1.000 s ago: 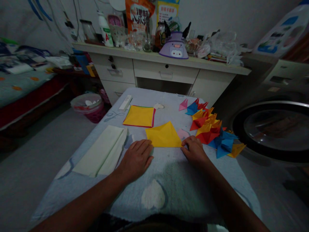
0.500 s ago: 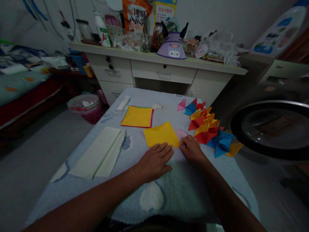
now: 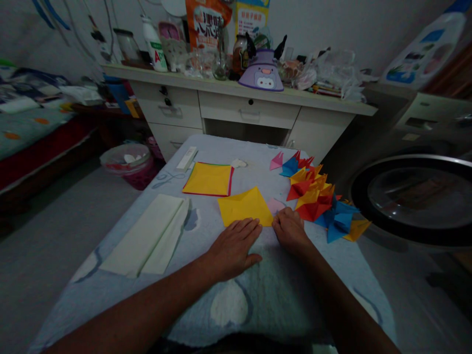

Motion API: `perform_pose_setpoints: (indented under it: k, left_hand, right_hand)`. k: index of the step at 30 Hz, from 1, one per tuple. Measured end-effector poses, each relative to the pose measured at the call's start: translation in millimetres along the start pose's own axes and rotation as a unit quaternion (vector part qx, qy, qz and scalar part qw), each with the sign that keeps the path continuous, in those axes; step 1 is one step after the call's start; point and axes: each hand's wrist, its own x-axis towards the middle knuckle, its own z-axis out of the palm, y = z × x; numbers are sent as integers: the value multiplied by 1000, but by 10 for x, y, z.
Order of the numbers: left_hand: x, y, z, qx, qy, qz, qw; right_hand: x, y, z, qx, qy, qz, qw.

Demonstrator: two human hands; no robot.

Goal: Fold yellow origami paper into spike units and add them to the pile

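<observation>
A yellow sheet of origami paper [image 3: 245,206], partly folded, lies on the cloth-covered table. My left hand [image 3: 236,248] rests flat on its near edge, fingers stretched out. At the sheet's near right corner, my right hand [image 3: 290,230] has its fingers curled in and pressed together on the paper's edge. Beyond the sheet sits a stack of square paper [image 3: 208,178], yellow on top with red and green edges showing. To the right stand several folded paper cranes [image 3: 313,196] in red, yellow, blue and pink.
A folded pale cloth or paper [image 3: 143,236] lies at the left of the table [image 3: 228,305]. A small white box [image 3: 187,158] is near the back left. Behind stands a cluttered cabinet [image 3: 250,110]; a washing machine [image 3: 416,132] is at right, a bin [image 3: 129,164] at left.
My right hand has turned slightly at the paper's corner, its fingers more closed. My left hand stays flat on the sheet. The view has shifted a little.
</observation>
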Motion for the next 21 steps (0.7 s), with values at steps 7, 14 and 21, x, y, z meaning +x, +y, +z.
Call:
perform_pose_setpoints:
  k: [7, 14, 21]
  left_hand:
    - [40, 20, -25, 3, 2, -10, 1000]
    - [84, 41, -46, 4, 0, -19, 1000]
    - [79, 60, -54, 5, 14, -27, 1000]
  right_hand:
    - [-5, -40, 21, -30, 17, 15, 999]
    - [-30, -30, 51, -18, 37, 20, 999]
    - [-65, -11, 84, 2, 63, 3, 998]
